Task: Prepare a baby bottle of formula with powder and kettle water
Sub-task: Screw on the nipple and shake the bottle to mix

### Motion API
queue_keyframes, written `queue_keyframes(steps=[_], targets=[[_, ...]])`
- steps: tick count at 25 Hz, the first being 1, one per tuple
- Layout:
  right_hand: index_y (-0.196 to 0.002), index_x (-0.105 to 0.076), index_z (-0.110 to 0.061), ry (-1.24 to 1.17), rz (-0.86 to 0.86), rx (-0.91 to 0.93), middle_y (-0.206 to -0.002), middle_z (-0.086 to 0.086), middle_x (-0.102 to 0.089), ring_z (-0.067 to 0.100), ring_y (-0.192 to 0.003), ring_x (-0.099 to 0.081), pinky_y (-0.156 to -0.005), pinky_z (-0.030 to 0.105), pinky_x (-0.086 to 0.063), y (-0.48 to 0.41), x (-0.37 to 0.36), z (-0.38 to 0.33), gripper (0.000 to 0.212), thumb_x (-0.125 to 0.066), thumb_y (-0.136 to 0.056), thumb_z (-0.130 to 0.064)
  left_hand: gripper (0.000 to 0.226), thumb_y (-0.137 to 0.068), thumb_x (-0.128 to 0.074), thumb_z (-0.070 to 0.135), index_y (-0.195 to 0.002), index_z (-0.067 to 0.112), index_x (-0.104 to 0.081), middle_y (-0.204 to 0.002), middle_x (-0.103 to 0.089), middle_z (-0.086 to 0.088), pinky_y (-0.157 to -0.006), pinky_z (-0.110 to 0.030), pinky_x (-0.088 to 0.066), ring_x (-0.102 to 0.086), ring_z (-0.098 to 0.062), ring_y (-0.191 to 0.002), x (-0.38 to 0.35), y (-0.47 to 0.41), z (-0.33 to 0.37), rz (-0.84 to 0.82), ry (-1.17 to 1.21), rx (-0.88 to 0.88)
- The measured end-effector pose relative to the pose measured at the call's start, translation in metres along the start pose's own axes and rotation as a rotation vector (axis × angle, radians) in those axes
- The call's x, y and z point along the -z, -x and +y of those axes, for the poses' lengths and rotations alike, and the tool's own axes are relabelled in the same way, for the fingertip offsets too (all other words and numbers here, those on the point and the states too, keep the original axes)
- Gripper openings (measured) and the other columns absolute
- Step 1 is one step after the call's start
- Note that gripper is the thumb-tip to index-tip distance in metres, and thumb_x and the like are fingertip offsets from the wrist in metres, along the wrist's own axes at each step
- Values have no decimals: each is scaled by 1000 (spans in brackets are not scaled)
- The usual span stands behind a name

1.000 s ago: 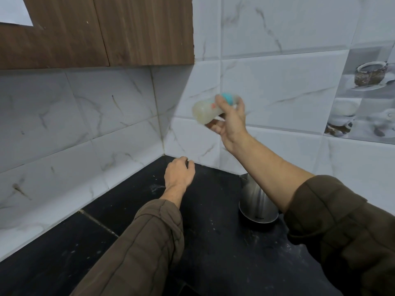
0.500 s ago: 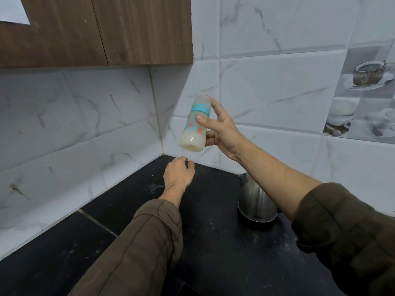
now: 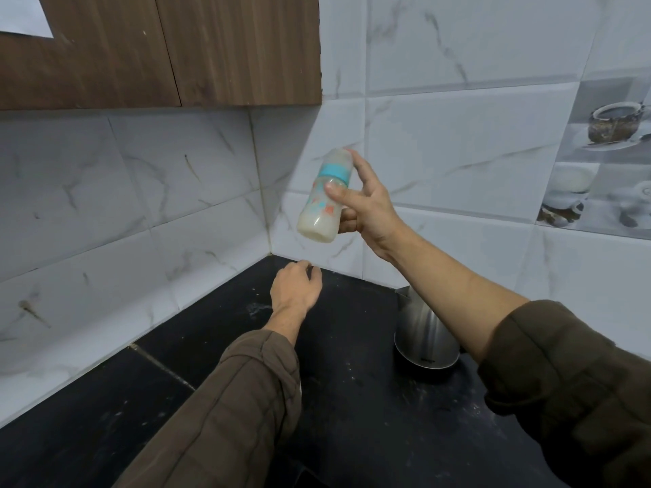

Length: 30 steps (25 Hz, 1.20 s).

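Holding: the right hand (image 3: 366, 202) grips a baby bottle (image 3: 326, 197) in the air, thumb across the front of the body, index finger reaching up along the teal collar, the other fingers wrapped behind.
Bottle: tilted, top leaning up and to the right, base down and to the left; milky white liquid fills the lower part; coloured print on the clear body; the teat or cap end is pale and slightly blurred.
Bottle position: well above the back corner of the worktop (image 3: 352, 410), in front of the white marbled wall tiles (image 3: 458, 177), touching nothing but the hand.
Left hand (image 3: 296, 290): loosely curled, fingers bent under, low over the worktop near its back corner; whether it holds anything or touches the surface cannot be told.
Kettle (image 3: 422, 332): steel body standing on the worktop near the back edge, partly hidden by the right forearm.
Worktop: black, speckled with pale dust or powder.
Sleeves: brown, the right one pushed up the forearm.
Cabinet (image 3: 158, 47): wooden, fixed above the corner.
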State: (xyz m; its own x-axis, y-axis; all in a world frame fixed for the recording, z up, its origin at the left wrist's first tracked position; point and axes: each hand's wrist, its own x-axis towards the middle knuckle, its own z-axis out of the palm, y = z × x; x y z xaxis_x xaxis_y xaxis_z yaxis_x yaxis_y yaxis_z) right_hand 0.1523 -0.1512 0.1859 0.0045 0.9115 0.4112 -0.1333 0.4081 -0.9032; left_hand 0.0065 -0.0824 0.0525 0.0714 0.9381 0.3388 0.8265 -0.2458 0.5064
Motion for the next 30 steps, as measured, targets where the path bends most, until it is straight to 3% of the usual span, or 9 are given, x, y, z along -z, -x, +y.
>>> queue_keyframes(steps=[3, 5, 8, 14, 19, 22, 24, 28, 30], targets=[[-138, -57, -16, -350, 189, -217, -110, 16, -72, 29, -79, -76, -59, 33, -63, -14, 5, -4, 51, -74, -96, -39, 38, -108, -48, 38, -130, 15, -69, -126, -69, -7, -87, -36, -47, -64, -28, -113, 3, 1, -1, 16, -6, 7], [-131, -60, -12, -324, 26, -370, -102, 14, -73, 31, -81, -74, -61, 36, -65, -11, 8, -3, 49, -74, -94, -41, 37, -107, -48, 38, -127, 15, -70, -124, -70, -8, -86, -37, -48, -65, -29, -111, 3, 0, -4, 18, -10, 9], [-125, -66, -18, -177, -313, -351, -113, 11, -68, 36, -106, -62, -90, 50, -52, -3, 10, 11, 40, -77, -90, -36, 34, -107, -50, 38, -115, 13, -71, -116, -71, -8, -84, -39, -53, -66, -28, -102, 1, -1, -3, 11, 2, 21], [-121, -64, -12, -266, 40, -407, -115, 22, -70, 36, -89, -77, -77, 42, -67, -7, 9, 3, 38, -77, -95, -35, 36, -107, -48, 39, -124, 16, -70, -121, -71, -7, -84, -37, -48, -66, -28, -108, 2, -1, -1, 11, -5, -3], [-128, -66, -25, -125, -322, -300, -121, 10, -65, 37, -114, -60, -93, 51, -51, -4, 18, 1, 33, -70, -97, -36, 35, -107, -48, 39, -124, 18, -70, -121, -71, -6, -80, -34, -45, -66, -29, -108, 1, -2, -6, 5, -18, -1], [-119, -63, -15, -260, 31, -315, -118, 17, -70, 32, -89, -77, -71, 41, -66, -7, 15, -7, 32, -74, -97, -36, 36, -107, -47, 39, -125, 18, -70, -122, -71, -7, -85, -37, -49, -66, -29, -109, -1, -1, -7, -2, -10, -3], [-115, -62, -14, -289, 135, -306, -122, 19, -69, 33, -89, -78, -69, 38, -66, -8, 16, -5, 29, -75, -97, -33, 37, -107, -48, 39, -125, 18, -71, -122, -71, -7, -86, -37, -50, -66, -29, -109, 1, -1, -5, 4, -5, -2], [-146, -52, -35, 70, -144, -243, -117, 11, -72, 31, -84, -74, -67, 39, -65, 6, 17, -3, 54, -73, -96, -31, 36, -107, -48, 40, -125, 19, -70, -120, -71, -6, -88, -40, -56, -67, -26, -105, 2, -4, -5, 2, -22, -10], [-157, -39, -38, -15, -15, -145, -126, 11, -72, 32, -84, -77, -67, 40, -65, 5, 19, -1, 73, -76, -94, -30, 36, -107, -47, 40, -127, 19, -70, -121, -70, -6, -88, -39, -54, -66, -27, -108, 2, -4, -7, -1, -16, -8]])
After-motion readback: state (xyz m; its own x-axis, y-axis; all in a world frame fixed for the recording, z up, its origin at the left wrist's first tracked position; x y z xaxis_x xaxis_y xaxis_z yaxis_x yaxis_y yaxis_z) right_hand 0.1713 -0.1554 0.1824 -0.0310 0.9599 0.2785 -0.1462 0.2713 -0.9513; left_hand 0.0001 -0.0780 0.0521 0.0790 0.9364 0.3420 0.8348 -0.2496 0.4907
